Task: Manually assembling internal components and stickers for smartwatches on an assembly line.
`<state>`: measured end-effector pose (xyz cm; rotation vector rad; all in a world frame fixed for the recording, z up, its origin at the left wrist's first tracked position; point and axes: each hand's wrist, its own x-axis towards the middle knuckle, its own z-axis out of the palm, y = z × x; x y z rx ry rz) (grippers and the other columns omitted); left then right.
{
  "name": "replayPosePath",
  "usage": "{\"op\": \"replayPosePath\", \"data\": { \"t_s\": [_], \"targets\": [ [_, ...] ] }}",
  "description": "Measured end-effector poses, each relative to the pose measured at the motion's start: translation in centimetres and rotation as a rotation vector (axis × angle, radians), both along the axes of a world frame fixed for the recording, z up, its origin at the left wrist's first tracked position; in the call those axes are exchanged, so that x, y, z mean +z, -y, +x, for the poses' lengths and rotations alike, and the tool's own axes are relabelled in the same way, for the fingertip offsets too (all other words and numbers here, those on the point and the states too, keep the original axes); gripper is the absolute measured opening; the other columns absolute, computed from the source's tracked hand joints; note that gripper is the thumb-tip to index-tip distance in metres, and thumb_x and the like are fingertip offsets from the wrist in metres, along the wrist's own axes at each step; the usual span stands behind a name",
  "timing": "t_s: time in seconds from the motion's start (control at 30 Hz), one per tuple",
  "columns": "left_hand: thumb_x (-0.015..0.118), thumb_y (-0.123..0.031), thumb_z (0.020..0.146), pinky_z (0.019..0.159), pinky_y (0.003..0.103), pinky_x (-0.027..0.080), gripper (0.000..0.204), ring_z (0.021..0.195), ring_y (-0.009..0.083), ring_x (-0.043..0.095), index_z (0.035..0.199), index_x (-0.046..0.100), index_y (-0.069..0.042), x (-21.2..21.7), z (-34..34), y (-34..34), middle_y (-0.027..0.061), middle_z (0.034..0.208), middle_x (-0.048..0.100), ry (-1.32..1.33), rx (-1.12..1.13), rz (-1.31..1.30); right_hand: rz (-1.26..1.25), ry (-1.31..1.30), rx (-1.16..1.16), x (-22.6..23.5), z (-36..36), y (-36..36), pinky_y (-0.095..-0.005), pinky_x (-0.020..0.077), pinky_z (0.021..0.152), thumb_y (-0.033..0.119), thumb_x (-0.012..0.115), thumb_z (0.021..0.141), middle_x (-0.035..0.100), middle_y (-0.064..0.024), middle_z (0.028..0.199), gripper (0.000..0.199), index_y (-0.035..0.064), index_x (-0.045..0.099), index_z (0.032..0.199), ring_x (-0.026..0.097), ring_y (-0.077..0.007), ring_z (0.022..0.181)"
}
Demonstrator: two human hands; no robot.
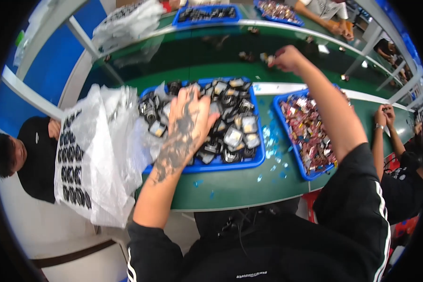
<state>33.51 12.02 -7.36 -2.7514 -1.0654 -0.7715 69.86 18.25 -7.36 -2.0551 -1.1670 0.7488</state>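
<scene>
My left hand rests over a blue tray heaped with small square black parts, some with clear or whitish faces. Its thumb stands away from the fingers, whose tips bend down among the parts; no held piece shows. Further off and to the right, my right hand reaches above the green conveyor belt. Its thumb and forefinger pinch a small pale electronic part, too small to make out well. Another small part lies on the belt just left of it.
Right of the black parts, a second blue tray holds many reddish small parts. Blue film scraps litter the green tabletop. Stacked plastic sheets overhang at left. White rails border the belt. Co-workers' hands appear at right.
</scene>
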Motion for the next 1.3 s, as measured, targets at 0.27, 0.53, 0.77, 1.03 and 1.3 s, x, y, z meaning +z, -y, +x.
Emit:
{"op": "replayPosePath", "data": {
  "t_s": [0.27, 0.53, 0.77, 1.03, 1.3],
  "targets": [
    [0.065, 0.0, 0.081, 0.069, 0.033, 0.05, 0.014, 0.078, 0.0175, 0.062, 0.093, 0.06, -0.004, 1.3, 0.7, 1.9, 0.0077, 0.087, 0.064, 0.334, -0.023, -0.44, 0.294, 0.685, 0.027, -2.4, 3.1, 2.5, -0.0281, 0.0527, 0.066, 0.031, 0.076, 0.08, 0.068, -0.0096, 0.082, 0.034, -0.0004, 0.068, 0.092, 0.065, -0.0152, 0.074],
    [0.065, -0.004, 0.088, 0.063, 0.024, 0.056, 0.019, 0.078, 0.0088, 0.063, 0.105, 0.061, 0.004, 3.0, 5.4, 4.2, 0.0061, 0.093, 0.066, 1.002, -0.437, -1.382, 0.36, -0.23, 0.477, 7.3, -13.7, 16.8, -0.0229, 0.0518, 0.059, 0.012, 0.065, 0.089, 0.066, -0.0066, 0.074, 0.018, -0.0053, 0.064, 0.094, 0.063, -0.0087, 0.065],
    [0.05, -0.013, 0.099, 0.081, 0.032, 0.057, 0.026, 0.091, 0.021, 0.067, 0.119, 0.058, 0.003, 1.0, 6.9, 6.8, 0.0129, 0.105, 0.066, 1.334, -0.466, -1.567, 0.319, 0.07, 0.398, 6.5, -8.6, 20.3, -0.0245, 0.0483, 0.058, 0.013, 0.068, 0.086, 0.064, -0.0046, 0.072, 0.016, -0.0023, 0.066, 0.086, 0.06, -0.0089, 0.064],
    [0.047, -0.013, 0.098, 0.071, 0.028, 0.052, 0.038, 0.086, 0.0177, 0.062, 0.134, 0.04, -0.003, 0.1, 5.7, 6.8, 0.0185, 0.113, 0.061, 1.061, -0.44, -1.848, 0.196, 0.505, 0.487, 3.5, -5.9, 24.2, -0.0316, 0.0487, 0.069, 0.006, 0.069, 0.08, 0.064, -0.0085, 0.083, 0.009, 0.0014, 0.065, 0.087, 0.062, -0.021, 0.077],
    [0.047, -0.005, 0.094, 0.067, 0.022, 0.043, 0.027, 0.077, 0.0068, 0.051, 0.118, 0.059, -0.003, -0.7, 5.5, 6.5, 0.0085, 0.11, 0.061, 0.863, -0.492, -1.576, 0.521, -0.114, -0.079, 1.8, -4.4, 26.5, -0.0203, 0.0479, 0.068, 0.002, 0.063, 0.088, 0.064, -0.0019, 0.082, 0.007, -0.0003, 0.06, 0.094, 0.059, -0.0062, 0.074]
  ]
}}
